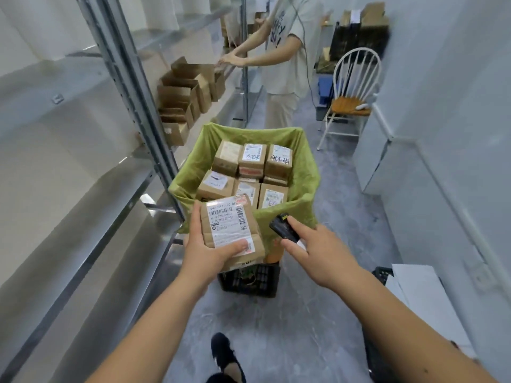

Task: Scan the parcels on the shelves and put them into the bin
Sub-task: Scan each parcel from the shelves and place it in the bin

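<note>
Brown cardboard parcel (pixel 231 232), label up, sits gripped in our left hand (pixel 206 254) near the green-lined bin (pixel 301 172); right hand (pixel 318 252) pinches small black scanner (pixel 284 227). We should aim squarely at the barcode, parcel steady.

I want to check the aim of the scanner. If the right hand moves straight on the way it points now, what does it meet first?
Probably the parcel in the left hand: the right hand and its scanner point up-left at its label. Depth is unclear; it could pass over the parcel to the green-lined bin.
</note>
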A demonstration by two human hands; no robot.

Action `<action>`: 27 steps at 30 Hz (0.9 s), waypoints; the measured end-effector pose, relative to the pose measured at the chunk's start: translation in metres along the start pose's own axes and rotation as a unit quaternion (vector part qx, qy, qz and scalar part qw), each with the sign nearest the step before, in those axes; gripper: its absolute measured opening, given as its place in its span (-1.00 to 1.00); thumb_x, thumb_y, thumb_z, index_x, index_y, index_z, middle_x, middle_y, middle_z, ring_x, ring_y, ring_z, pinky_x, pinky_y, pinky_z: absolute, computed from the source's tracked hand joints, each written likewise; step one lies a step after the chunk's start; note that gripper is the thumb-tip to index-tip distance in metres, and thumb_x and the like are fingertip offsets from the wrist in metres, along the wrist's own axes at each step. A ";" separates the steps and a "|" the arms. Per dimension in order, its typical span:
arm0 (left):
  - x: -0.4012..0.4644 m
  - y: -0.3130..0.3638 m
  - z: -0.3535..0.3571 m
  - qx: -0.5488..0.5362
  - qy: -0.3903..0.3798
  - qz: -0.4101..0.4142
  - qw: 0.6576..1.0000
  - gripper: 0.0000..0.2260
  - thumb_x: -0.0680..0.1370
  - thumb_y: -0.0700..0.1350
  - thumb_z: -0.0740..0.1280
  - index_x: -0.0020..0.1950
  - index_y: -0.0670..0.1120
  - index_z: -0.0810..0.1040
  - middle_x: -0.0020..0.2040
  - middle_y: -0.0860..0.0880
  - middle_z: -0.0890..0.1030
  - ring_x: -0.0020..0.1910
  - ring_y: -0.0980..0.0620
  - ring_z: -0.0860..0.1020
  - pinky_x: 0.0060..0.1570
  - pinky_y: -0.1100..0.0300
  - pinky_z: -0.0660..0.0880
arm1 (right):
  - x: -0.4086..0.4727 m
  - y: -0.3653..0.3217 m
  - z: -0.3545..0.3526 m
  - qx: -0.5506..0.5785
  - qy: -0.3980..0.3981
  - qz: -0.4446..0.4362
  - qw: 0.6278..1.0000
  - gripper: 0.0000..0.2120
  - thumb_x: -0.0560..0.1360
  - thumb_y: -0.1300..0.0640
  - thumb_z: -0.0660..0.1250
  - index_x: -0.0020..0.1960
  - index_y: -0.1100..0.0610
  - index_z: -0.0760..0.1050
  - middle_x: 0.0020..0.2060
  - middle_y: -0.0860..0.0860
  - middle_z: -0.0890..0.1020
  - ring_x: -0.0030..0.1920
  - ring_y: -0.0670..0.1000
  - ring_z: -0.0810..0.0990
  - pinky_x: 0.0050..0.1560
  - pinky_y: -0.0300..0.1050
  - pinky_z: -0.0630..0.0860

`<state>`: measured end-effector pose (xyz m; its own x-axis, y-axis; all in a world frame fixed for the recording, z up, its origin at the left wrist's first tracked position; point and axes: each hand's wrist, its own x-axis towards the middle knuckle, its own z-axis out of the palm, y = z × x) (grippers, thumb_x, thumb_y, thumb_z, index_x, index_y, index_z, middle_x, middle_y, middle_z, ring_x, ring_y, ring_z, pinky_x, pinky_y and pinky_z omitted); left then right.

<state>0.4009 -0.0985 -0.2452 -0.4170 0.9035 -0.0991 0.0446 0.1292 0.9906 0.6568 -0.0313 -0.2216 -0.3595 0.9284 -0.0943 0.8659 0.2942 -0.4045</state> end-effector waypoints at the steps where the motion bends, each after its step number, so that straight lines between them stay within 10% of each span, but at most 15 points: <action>1: 0.020 0.001 0.010 0.000 -0.015 -0.006 1.000 0.17 0.08 0.03 0.76 0.33 0.75 0.10 0.43 0.22 0.50 0.35 0.04 0.58 0.20 -0.03 0.63 | 0.012 0.007 -0.002 0.005 0.005 0.014 1.000 -0.35 0.57 -0.47 0.01 0.62 -0.34 0.04 -0.02 0.01 0.41 0.07 0.11 0.47 -0.01 0.03 0.48; 16: 0.299 -0.020 0.125 0.030 -0.226 -0.076 0.971 0.26 0.15 -0.05 0.75 0.61 0.43 0.03 0.45 0.22 0.49 0.40 0.06 0.52 0.35 -0.14 0.54 | 0.192 0.041 -0.033 0.034 0.023 0.192 0.980 -0.33 0.55 -0.47 0.04 0.61 -0.35 0.07 0.11 0.07 0.50 0.17 0.12 0.53 0.12 0.00 0.50; 23: 0.346 -0.057 0.165 0.218 -0.290 -0.070 0.929 0.14 0.30 0.01 0.71 0.68 0.31 0.05 0.58 -0.05 0.36 0.53 -0.05 0.35 0.51 -0.07 0.34 | 0.233 0.045 -0.023 0.053 -0.020 0.268 0.962 -0.34 0.57 -0.45 0.09 0.62 -0.30 0.10 0.18 0.08 0.53 0.23 0.14 0.52 0.24 0.08 0.50; 27: 0.345 -0.067 0.167 0.270 -0.316 -0.064 0.907 0.06 0.35 0.07 0.67 0.58 0.51 0.02 0.58 -0.16 0.27 0.57 -0.09 0.30 0.43 -0.02 0.35 | 0.240 0.054 -0.019 0.066 -0.040 0.289 0.954 -0.35 0.59 -0.42 0.12 0.62 -0.28 0.14 0.17 0.10 0.55 0.21 0.14 0.53 0.24 0.08 0.49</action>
<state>0.4055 0.2729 -0.3619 0.1456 0.8991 -0.4128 0.5415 0.2768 0.7938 0.6233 0.2120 -0.2489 0.1358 0.9052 -0.4027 0.8782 -0.2982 -0.3740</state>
